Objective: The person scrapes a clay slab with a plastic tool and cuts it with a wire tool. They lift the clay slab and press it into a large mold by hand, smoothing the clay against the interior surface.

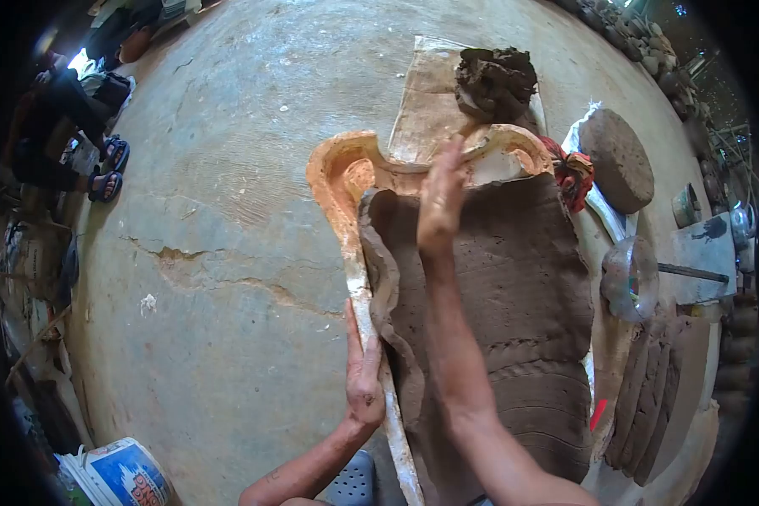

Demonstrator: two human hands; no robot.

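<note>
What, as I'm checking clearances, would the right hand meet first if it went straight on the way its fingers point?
Probably the mould rim, just past the fingertips of the right hand; beyond it sits the clay lump. Depth is hard to judge, so they may touch already.

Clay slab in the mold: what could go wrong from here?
1. The slab folds thickly along its left edge; pressed as it lies, that fold might trap air or leave a seam.
2. The right hand presses near the slab's top edge, where the clay could thin or tear against the mold.
3. The left hand steadies only the mold's left rim, so a hard push might shift it.
</note>
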